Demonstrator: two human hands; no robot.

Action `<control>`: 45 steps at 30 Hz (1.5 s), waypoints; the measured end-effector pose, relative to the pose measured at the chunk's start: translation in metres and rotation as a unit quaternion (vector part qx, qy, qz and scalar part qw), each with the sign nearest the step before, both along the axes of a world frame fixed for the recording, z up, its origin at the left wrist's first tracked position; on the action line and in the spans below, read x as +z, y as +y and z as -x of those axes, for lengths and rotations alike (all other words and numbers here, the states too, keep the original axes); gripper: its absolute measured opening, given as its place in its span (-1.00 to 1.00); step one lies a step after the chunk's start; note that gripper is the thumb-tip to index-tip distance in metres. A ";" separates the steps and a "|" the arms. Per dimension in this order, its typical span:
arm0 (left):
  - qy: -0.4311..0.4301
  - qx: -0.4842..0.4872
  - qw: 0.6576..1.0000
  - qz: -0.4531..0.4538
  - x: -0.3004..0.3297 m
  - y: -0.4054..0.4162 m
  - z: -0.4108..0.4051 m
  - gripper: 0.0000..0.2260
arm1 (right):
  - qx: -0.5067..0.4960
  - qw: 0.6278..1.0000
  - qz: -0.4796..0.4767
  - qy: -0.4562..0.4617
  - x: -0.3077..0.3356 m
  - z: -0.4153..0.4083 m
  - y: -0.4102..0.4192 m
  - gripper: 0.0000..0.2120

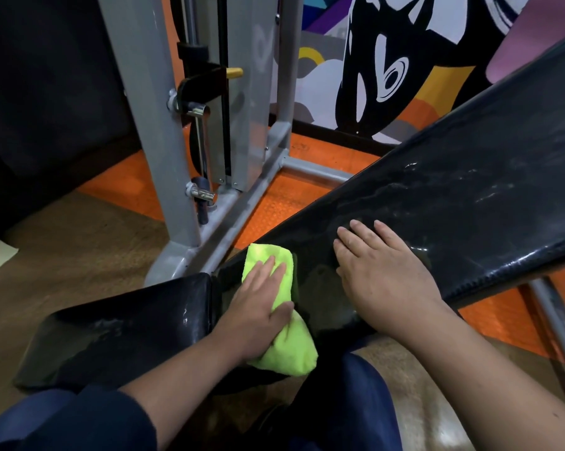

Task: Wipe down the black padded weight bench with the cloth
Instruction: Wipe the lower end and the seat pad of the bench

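The black padded bench has a long inclined back pad (470,190) rising to the upper right and a flat seat pad (118,333) at lower left. Both shine with wet streaks. A folded lime-green cloth (284,346) lies across the low end of the back pad. My left hand (258,304) presses down on the cloth, fingers over its top and thumb around its side. My right hand (382,278) rests flat on the back pad just right of the cloth, fingers apart, holding nothing.
A grey steel machine frame (164,141) with a yellow-tipped pin (235,72) stands close behind the bench on the left. Orange floor mat (274,206) and brown floor lie below. A painted wall mural (388,60) is at the back. My knees in blue trousers (349,402) sit under the bench.
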State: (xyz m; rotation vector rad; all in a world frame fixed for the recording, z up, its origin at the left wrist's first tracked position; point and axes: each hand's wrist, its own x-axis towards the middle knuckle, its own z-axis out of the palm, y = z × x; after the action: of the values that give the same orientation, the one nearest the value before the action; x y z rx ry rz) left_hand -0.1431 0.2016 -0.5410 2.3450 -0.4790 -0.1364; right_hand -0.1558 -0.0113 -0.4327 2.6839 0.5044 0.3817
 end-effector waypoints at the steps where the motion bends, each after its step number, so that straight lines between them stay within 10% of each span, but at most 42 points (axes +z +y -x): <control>1: 0.008 0.016 1.000 0.002 0.003 -0.002 -0.004 -0.40 | 0.002 1.000 0.000 -0.001 0.000 -0.001 0.000 -0.52; 45: -0.071 0.020 0.997 0.029 -0.017 -0.019 0.048 -0.37 | 0.027 0.993 0.015 0.115 -0.007 -0.019 0.036 -0.49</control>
State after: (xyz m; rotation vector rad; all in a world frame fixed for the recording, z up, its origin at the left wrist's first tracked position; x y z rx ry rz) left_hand -0.1914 0.1823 -0.5578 2.3155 -0.4985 0.0635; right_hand -0.1364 0.0246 -0.4400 2.7046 0.6441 0.0766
